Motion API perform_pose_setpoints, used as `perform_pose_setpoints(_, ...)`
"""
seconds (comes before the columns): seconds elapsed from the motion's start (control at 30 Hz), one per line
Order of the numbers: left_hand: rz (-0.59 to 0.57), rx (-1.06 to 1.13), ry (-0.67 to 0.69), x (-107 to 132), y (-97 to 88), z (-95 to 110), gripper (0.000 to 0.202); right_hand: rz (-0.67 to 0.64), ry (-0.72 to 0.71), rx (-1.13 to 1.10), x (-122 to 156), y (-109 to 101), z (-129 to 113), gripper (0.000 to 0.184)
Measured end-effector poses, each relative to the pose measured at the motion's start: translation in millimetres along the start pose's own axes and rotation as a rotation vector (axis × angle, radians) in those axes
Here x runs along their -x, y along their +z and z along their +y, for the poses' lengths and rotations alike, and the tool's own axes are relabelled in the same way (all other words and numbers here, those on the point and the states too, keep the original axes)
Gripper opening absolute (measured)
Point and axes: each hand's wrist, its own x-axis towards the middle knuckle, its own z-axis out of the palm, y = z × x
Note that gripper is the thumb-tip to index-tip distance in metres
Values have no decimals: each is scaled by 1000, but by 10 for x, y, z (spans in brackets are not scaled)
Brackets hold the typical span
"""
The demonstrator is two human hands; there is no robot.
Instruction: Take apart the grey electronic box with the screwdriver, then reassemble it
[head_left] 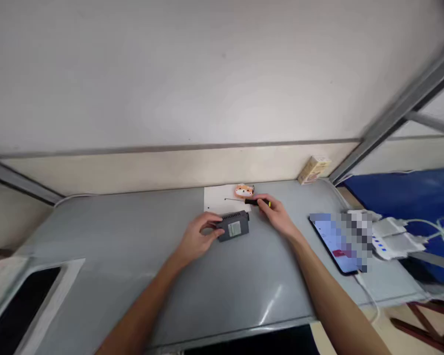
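A dark grey box-shaped device (224, 232) with a row of vent slots and a pale label rests on the grey table. My left hand (200, 236) grips its left end between thumb and fingers. In my right hand (274, 212) is a screwdriver (250, 201) with a black and yellow handle, its thin shaft pointing left. The tip, with a small dark speck at it, is over a white sheet of paper (216, 197) behind the device. An orange and white animal-faced trinket (243, 191) lies on the sheet's right side, just beyond the screwdriver.
A phone (333, 246) with a lit screen and a cable lies at the right, beside a white power strip (383, 246) with plugged-in adapters. A small yellowish carton (314, 169) stands by the back wall. Another dark-screened device (25, 305) lies at the left front.
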Motion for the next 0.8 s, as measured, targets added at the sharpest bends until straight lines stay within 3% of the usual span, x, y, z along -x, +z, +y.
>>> perform_pose_setpoints(0.13,-6,-28,-54,-22,78,28,26,29,25,-8,-48,-105,-1,35)
perform_pose_setpoints(0.33,-28,-225,-58,-15,38,109,27,72,81,-38,-41,-168,-26,34)
perform_pose_setpoints(0.7,-95,-333,-89,-26,24,-11,27,91,91,40,-40,-243,-67,32)
perform_pose_setpoints(0.8,-175,-344,-82,-8,-38,99,43,98,84,18,-49,-261,-47,31)
